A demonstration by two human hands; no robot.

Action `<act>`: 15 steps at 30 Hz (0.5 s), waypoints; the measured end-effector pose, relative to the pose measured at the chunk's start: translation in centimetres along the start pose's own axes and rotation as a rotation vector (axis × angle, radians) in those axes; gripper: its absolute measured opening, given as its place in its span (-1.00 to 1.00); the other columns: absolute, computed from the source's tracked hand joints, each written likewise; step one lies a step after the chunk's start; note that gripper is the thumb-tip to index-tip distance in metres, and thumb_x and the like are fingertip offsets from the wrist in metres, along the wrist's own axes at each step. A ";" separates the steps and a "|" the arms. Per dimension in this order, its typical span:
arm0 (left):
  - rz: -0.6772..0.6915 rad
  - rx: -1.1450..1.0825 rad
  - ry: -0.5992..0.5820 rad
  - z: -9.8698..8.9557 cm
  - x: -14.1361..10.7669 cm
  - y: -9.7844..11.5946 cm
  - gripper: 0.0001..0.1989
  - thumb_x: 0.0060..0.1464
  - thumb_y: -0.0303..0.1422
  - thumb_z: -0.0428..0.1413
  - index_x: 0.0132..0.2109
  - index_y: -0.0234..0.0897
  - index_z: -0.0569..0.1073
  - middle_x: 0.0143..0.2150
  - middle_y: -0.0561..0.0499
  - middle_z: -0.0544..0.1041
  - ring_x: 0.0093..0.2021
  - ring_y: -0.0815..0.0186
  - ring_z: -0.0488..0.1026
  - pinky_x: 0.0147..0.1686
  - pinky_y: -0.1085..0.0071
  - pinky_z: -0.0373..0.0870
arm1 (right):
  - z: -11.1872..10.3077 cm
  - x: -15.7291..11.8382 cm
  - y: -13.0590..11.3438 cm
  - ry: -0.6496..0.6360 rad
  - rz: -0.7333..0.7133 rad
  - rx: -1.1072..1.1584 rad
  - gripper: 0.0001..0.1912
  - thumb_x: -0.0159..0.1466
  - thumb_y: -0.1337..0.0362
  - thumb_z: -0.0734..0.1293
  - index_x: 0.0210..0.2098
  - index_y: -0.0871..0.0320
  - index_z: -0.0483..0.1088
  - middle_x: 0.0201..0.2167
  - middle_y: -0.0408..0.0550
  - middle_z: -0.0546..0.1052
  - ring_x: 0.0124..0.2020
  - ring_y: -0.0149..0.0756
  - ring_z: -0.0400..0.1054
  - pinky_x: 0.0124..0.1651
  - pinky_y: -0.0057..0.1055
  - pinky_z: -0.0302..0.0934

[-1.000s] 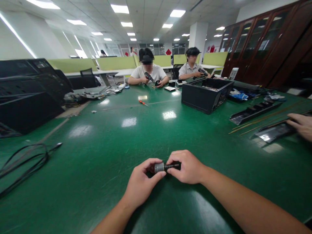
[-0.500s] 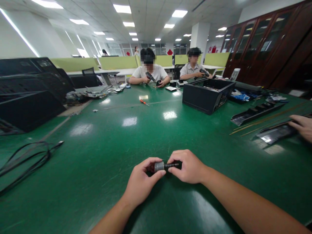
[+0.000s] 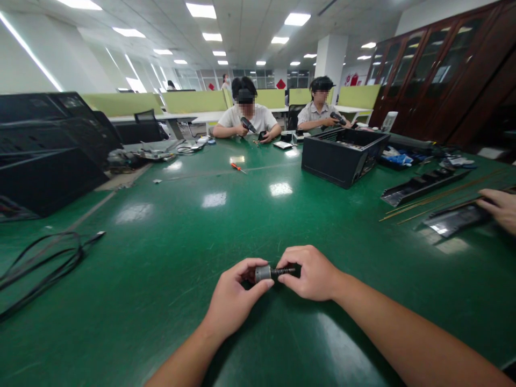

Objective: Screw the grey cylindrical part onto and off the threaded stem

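Note:
Low over the front of the green table (image 3: 193,236), a small electric motor (image 3: 263,273) lies sideways between my hands. It has a short grey metal can, and a dark shaft (image 3: 284,271) with thread-like or spring-like ridges points to the right. My left hand (image 3: 231,298) is closed round the can, thumb in front and fingers behind. The thumb and fingers of my right hand (image 3: 312,274) pinch the shaft; part of it is hidden by the fingertips.
Black cables (image 3: 60,263) lie at left, near dark computer cases (image 3: 48,177). An orange screwdriver (image 3: 237,167) rests mid-table. Beyond it stands a black case (image 3: 330,161). Thin rods (image 3: 419,207) and metal rails lie at right, where another person's hand (image 3: 502,209) touches one. Two co-workers sit opposite.

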State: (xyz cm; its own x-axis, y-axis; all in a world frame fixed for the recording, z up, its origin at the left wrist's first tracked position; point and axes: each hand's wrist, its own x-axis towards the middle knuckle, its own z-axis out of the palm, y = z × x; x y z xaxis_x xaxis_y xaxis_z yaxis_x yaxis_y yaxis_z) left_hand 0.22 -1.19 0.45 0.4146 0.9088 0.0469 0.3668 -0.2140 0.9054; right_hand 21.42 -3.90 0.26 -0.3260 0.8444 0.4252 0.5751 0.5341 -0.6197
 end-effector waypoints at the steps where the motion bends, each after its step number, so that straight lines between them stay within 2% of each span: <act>1: 0.000 -0.001 0.001 0.0 0.0 0.0 -0.69 0.00 -0.25 0.25 -0.09 -0.24 0.52 -0.22 0.00 0.59 -0.23 0.22 0.52 -0.18 0.33 0.40 | 0.0 0.0 0.0 -0.001 0.001 -0.005 -0.93 0.14 0.38 0.41 -0.35 0.15 0.47 -0.43 -0.14 0.51 -0.38 -0.34 0.38 -0.29 -0.44 0.17; 15: -0.006 -0.054 0.013 -0.1 0.0 0.0 -0.69 -0.01 -0.25 0.27 -0.10 -0.25 0.52 -0.23 -0.02 0.61 -0.23 0.21 0.55 -0.15 0.32 0.43 | -0.1 0.1 -0.1 0.016 0.049 0.027 -0.93 0.13 0.38 0.42 -0.36 0.15 0.49 -0.44 -0.13 0.52 -0.40 -0.34 0.38 -0.30 -0.43 0.18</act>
State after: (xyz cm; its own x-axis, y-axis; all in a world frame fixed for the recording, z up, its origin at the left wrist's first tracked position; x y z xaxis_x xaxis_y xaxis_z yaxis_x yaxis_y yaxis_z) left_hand 0.10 -1.16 0.50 0.4019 0.9145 0.0465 0.3234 -0.1893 0.9271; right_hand 21.46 -3.84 0.44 -0.2863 0.8687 0.4043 0.5693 0.4936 -0.6575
